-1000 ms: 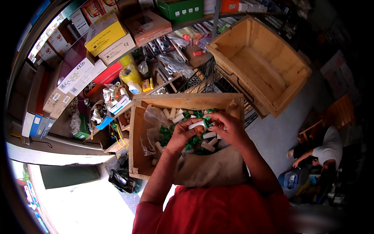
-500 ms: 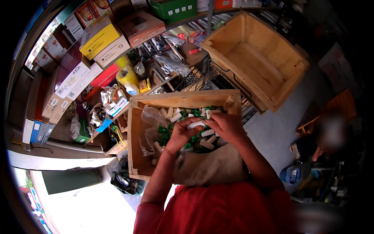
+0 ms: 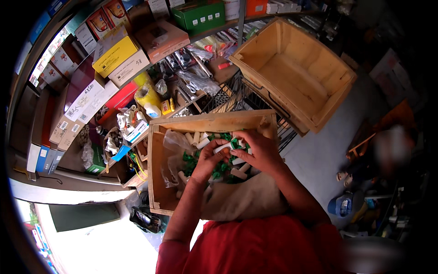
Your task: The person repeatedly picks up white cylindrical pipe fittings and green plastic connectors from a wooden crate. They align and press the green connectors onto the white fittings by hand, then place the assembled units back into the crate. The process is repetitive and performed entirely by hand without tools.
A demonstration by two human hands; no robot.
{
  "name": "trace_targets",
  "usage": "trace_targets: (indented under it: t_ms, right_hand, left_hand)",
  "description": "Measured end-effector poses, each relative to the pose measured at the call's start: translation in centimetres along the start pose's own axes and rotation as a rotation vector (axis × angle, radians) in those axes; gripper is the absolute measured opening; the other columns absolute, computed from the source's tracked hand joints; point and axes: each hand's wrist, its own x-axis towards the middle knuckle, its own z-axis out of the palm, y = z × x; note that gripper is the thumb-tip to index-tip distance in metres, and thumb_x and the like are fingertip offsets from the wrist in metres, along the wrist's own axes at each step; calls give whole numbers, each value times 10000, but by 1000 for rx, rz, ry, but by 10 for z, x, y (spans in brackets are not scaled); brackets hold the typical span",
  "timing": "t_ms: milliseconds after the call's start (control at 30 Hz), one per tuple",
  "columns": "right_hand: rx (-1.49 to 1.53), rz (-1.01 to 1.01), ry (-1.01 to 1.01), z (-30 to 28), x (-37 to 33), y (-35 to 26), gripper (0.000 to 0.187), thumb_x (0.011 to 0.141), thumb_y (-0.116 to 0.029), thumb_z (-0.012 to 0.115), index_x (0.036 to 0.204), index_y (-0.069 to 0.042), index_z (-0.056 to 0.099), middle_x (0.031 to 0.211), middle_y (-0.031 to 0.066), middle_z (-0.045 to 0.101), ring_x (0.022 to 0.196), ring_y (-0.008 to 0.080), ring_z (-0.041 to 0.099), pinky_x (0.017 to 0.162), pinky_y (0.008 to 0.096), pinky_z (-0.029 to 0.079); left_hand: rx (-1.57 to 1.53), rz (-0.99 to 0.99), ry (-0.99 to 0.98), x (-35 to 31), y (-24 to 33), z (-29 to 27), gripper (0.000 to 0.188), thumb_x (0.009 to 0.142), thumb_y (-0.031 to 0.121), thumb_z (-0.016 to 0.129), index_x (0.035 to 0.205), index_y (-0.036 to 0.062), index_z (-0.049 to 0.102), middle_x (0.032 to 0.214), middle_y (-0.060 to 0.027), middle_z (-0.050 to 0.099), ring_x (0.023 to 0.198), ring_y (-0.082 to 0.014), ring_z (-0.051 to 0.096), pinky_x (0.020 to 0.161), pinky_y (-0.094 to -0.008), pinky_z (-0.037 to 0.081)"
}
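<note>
Over the wooden box (image 3: 156, 182), my left hand (image 3: 208, 160) is closed around a short white plastic tube (image 3: 223, 148). A green plastic piece (image 3: 234, 144) sits at the tube's right end; I cannot tell whether it is inserted or only touching. My right hand (image 3: 260, 151) pinches that green piece between thumb and fingers. Beneath both hands the box holds many loose white tubes (image 3: 196, 138) and green pieces (image 3: 189, 159). A clear plastic bag (image 3: 171, 153) lies along its left inner side. Brown cloth (image 3: 244, 196) drapes over the near side.
A second wooden box (image 3: 299, 75) stands at the far right on a dark wire rack (image 3: 244, 93). Shelves on the left carry cartons, including a yellow box (image 3: 116, 55) and a green box (image 3: 199, 17). A blue container (image 3: 340, 205) stands on the floor at right.
The green piece now shows at the tube's right end, between my right fingers. My right hand has shifted slightly left and its fingers have spread around the piece. The view has shifted slightly.
</note>
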Motion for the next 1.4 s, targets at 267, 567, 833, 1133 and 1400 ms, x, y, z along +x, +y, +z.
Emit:
trace_targets:
  t_ms: [267, 567, 833, 1133, 1400]
  right_hand:
    - [305, 88, 467, -36, 3, 5, 463, 869, -128, 665, 1293, -40, 500, 1199, 107, 592, 1047, 216, 595, 877, 352, 500]
    - [23, -121, 1053, -187, 0, -30, 432, 957, -198, 548, 1327, 8, 464, 1267, 152, 577, 1065, 208, 580, 844, 307, 498]
    - [-23, -90, 1064, -195, -33, -11, 483, 968, -201, 533, 1371, 36, 412, 1241, 178, 582, 1006, 223, 598, 767, 300, 500]
    - [28, -26, 1040, -181, -42, -10, 497, 946, -181, 555, 1355, 62, 415, 1206, 196, 587, 833, 203, 620, 700, 277, 493]
    - [46, -23, 935, -186, -47, -21, 399, 937, -143, 534, 1273, 67, 489, 1006, 129, 641, 714, 142, 578, 685, 268, 487]
  left_hand:
    - [-150, -1, 88, 3, 0, -13, 259, 944, 191, 616, 1137, 18, 627, 893, -35, 655, 773, -121, 591, 738, -276, 480]
    - [-297, 46, 74, 4, 3, -18, 271, 967, 273, 550, 1050, 22, 610, 917, -63, 675, 752, -150, 588, 740, -314, 484]
    - [-323, 20, 60, 3, 2, -18, 263, 952, 294, 554, 971, 35, 595, 818, -61, 618, 762, -166, 591, 745, -329, 487]
    - [-337, 28, 75, 3, 1, -20, 254, 899, 228, 607, 1066, 37, 619, 892, -40, 631, 778, -149, 589, 760, -313, 481]
    - [-323, 10, 62, 3, 0, -21, 331, 906, 323, 663, 1100, 54, 656, 844, -13, 623, 764, -117, 563, 722, -270, 453]
